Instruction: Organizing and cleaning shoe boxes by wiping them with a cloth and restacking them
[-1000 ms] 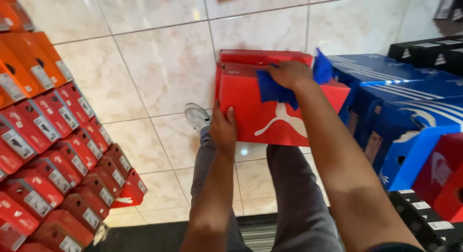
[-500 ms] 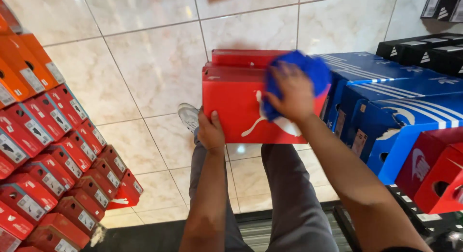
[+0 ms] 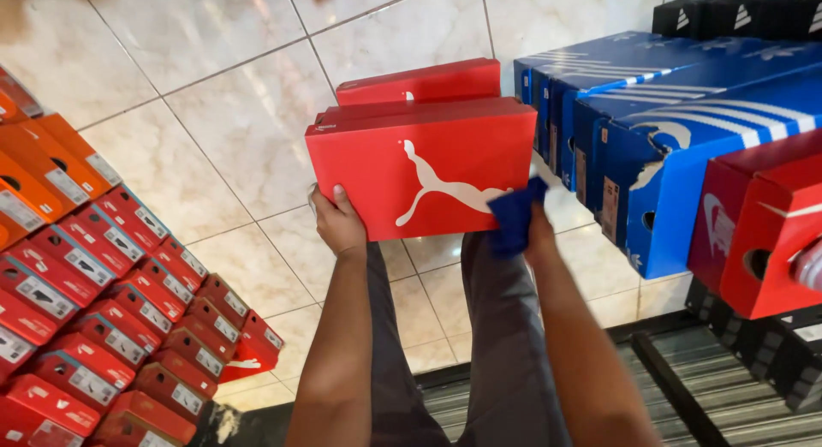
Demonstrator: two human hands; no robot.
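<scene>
Cloth (image 3: 516, 216) slid to red box's (image 3: 424, 169) corner under right hand (image 3: 539, 233).

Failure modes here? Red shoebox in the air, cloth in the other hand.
1. The left hand grips only the lower corner of the red shoebox; the right hand holds a blue cloth at its bottom edge, so the box may tip or drop.
2. Its lid could slip off if it tilts.
3. The blue box stack stands close on the right; a swing might knock it.
</scene>
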